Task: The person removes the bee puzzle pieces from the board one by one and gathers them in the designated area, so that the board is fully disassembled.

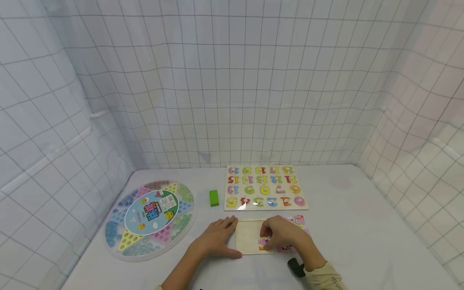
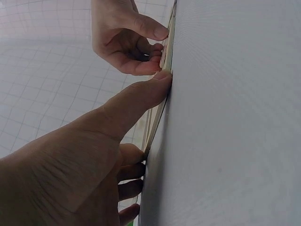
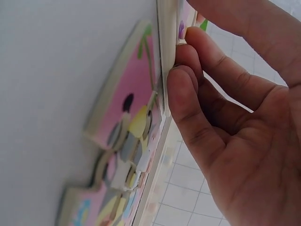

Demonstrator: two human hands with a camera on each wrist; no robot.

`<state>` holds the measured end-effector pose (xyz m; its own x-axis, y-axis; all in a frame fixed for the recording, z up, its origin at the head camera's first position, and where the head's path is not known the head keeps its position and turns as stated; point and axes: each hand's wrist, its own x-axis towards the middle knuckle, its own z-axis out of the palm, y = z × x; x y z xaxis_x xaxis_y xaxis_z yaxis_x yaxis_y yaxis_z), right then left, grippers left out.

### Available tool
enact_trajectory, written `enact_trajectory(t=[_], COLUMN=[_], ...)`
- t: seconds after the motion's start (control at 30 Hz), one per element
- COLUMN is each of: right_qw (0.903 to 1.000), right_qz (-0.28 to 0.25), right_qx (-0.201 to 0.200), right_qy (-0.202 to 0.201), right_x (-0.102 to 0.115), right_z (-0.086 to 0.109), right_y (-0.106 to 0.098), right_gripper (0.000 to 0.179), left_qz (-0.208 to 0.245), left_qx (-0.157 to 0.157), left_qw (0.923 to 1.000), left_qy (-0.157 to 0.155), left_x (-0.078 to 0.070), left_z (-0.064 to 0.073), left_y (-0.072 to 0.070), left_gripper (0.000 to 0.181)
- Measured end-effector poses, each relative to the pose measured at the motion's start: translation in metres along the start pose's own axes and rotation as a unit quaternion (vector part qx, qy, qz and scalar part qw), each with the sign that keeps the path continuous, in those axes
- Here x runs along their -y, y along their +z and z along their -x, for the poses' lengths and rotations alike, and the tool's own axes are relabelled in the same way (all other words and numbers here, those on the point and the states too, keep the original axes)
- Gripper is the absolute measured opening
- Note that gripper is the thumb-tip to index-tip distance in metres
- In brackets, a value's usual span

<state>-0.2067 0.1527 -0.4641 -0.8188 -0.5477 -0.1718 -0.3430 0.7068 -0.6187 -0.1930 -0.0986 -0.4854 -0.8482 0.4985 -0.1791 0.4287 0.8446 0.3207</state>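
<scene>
A shallow pale wooden puzzle tray (image 1: 247,237) lies before me. My left hand (image 1: 216,241) rests along its left side, fingers spread fairly straight and the thumb touching the near left corner. Over the tray's right part, my right hand (image 1: 280,233) pinches a small jigsaw piece (image 1: 261,242) with purple and orange print, low against the tray floor; the fingers partly cover it. Loose pink jigsaw pieces (image 1: 299,219) lie just right of the tray, partly behind the right hand. The right wrist view shows these pink pieces (image 3: 136,89) close up on the table.
Behind the tray is a wooden number board (image 1: 266,195). A green block (image 1: 214,198) stands left of that board. At the far left lies a round, star-patterned game board (image 1: 134,241) with a printed oval label. Gridded cloth walls (image 1: 239,100) enclose the white table.
</scene>
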Motion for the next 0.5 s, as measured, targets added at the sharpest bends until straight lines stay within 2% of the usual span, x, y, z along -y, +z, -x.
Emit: enact_trajectory(t=[0.23, 0.5], right_qw=[0.9999, 0.9999], right_qz=[-0.006, -0.014], right_qx=[0.003, 0.008], right_qy=[-0.008, 0.000], right_x=[0.0028, 0.0023], right_z=[0.0033, 0.0041], right_y=[-0.0045, -0.0027], right_gripper=[0.024, 0.025], left_qz=[-0.006, 0.001], left_qx=[-0.009, -0.002], left_qw=[0.9999, 1.0000], left_qy=[0.010, 0.001], left_x=[0.0025, -0.0003], left_z=[-0.0011, 0.0002], left_y=[-0.0013, 0.0002], left_gripper=[0.109, 0.109])
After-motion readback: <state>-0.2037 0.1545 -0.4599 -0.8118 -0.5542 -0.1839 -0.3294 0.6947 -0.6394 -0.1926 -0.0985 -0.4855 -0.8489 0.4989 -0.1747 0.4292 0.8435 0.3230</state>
